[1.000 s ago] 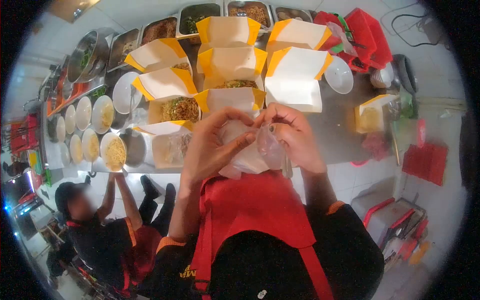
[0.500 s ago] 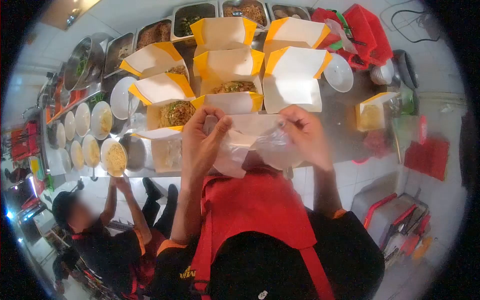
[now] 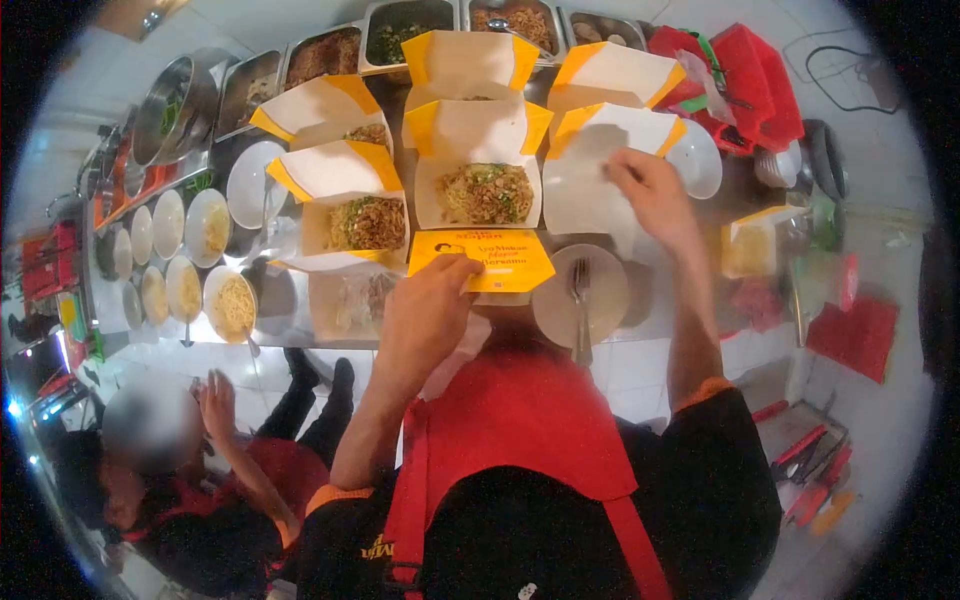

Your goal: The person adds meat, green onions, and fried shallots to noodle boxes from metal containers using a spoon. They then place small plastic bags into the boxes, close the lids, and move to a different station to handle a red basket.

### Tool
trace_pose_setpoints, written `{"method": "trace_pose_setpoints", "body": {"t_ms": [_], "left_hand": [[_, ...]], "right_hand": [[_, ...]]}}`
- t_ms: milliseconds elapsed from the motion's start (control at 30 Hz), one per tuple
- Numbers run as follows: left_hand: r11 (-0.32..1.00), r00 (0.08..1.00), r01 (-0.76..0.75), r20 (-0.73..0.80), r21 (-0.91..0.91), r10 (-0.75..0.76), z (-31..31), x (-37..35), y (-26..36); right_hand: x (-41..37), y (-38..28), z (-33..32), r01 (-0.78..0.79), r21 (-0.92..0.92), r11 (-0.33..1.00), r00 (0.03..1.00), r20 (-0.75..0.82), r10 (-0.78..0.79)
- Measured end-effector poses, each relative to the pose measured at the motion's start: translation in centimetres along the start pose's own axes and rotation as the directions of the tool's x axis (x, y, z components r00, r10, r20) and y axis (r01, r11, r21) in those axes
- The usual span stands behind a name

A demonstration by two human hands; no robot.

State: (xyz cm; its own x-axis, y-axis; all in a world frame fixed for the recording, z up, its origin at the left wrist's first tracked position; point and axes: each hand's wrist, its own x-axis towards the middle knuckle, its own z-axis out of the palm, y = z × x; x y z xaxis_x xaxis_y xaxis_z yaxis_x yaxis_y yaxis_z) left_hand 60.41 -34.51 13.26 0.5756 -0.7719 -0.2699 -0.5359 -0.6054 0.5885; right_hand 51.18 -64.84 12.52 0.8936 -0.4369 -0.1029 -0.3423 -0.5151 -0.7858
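My left hand [image 3: 430,305] is closed, its fingertips on the left part of a printed yellow box lid [image 3: 515,265]. Pale, see-through plastic [image 3: 468,345] hangs beneath that hand, between it and the red apron. My right hand [image 3: 645,190] hovers over an open white and yellow box [image 3: 580,185] with its fingers curled together; anything between them is too small to make out. Behind the printed lid stands an open box of noodles with brown topping [image 3: 487,195]. Another open noodle box [image 3: 365,222] is to its left.
A plate with a fork and spoon [image 3: 600,300] sits at the front edge. Several noodle bowls [image 3: 232,305] line the left. Metal food trays [image 3: 400,35] run along the back. Red baskets [image 3: 750,90] stand back right. A co-worker [image 3: 170,470] is at lower left.
My hands have parted: the right moved up and right, the left down onto the printed lid. The plastic is no longer stretched between them. The co-worker's hand has left the noodle bowl.
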Motion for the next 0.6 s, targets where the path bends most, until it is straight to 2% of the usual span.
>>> {"method": "trace_pose_setpoints", "body": {"t_ms": [67, 133, 167, 233, 267, 333, 367, 400, 433, 467, 500, 533, 567, 600], "left_hand": [[0.999, 0.997, -0.027, -0.076, -0.033, 0.025, 0.3, -0.1, 0.1], [1.000, 0.998, -0.005, -0.069, -0.028, 0.003, 0.1, 0.0, 0.3], [1.000, 0.998, 0.014, -0.060, -0.027, -0.016, 0.0, 0.1, 0.4], [0.998, 0.998, 0.035, -0.053, -0.046, -0.037, -0.2, -0.1, 0.7], [0.996, 0.998, 0.052, -0.041, -0.068, -0.055, -0.2, -0.2, 0.8], [0.995, 0.997, 0.065, -0.034, -0.071, -0.067, -0.2, -0.4, 0.8], [0.995, 0.997, 0.070, -0.021, -0.071, -0.072, -0.2, -0.5, 0.7], [0.994, 0.996, 0.081, -0.026, -0.074, -0.083, -0.3, -0.5, 0.4], [0.994, 0.998, 0.058, -0.015, -0.093, -0.059, -0.4, -0.5, 0.2], [0.993, 0.999, 0.034, 0.007, -0.111, -0.034, -0.3, -0.8, 0.0], [0.993, 0.999, 0.041, 0.019, -0.113, -0.039, -0.2, -1.1, 0.1], [0.993, 0.999, 0.046, 0.018, -0.109, -0.044, -0.3, -0.8, 0.0], [0.993, 0.999, 0.046, 0.011, -0.105, -0.045, -0.5, -0.4, 0.1], [0.994, 0.999, 0.040, 0.007, -0.103, -0.040, -0.6, -0.3, 0.1]], "right_hand": [[2.2, -2.2, 2.3, -0.071, 0.228, 0.971, 0.978, 0.206, 0.023], [4.4, -4.1, 5.4, -0.079, 0.421, 0.904, 0.981, 0.196, -0.005], [6.0, -3.4, 7.1, -0.076, 0.422, 0.904, 0.980, 0.199, -0.011], [9.0, -0.5, 11.2, 0.141, 0.123, 0.982, 0.964, 0.208, -0.165], [9.2, 0.0, 12.4, 0.148, 0.124, 0.981, 0.961, 0.214, -0.172], [9.2, -0.5, 13.8, 0.255, -0.025, 0.967, 0.948, 0.205, -0.245], [9.1, -0.5, 14.2, 0.261, -0.021, 0.965, 0.944, 0.215, -0.250], [8.7, -2.0, 13.9, 0.097, 0.159, 0.983, 0.949, 0.282, -0.139], [8.5, -3.3, 13.6, -0.088, 0.316, 0.945, 0.929, 0.369, -0.037], [8.7, -4.1, 13.5, -0.098, 0.318, 0.943, 0.925, 0.379, -0.032], [9.0, -4.6, 13.3, -0.027, 0.098, 0.995, 0.925, 0.380, -0.013], [9.5, -4.9, 13.1, 0.057, -0.131, 0.990, 0.930, 0.368, -0.005], [9.7, -3.8, 13.6, 0.062, -0.132, 0.989, 0.933, 0.359, -0.010], [9.5, -1.6, 14.9, 0.302, -0.291, 0.908, 0.944, 0.226, -0.241]]}}
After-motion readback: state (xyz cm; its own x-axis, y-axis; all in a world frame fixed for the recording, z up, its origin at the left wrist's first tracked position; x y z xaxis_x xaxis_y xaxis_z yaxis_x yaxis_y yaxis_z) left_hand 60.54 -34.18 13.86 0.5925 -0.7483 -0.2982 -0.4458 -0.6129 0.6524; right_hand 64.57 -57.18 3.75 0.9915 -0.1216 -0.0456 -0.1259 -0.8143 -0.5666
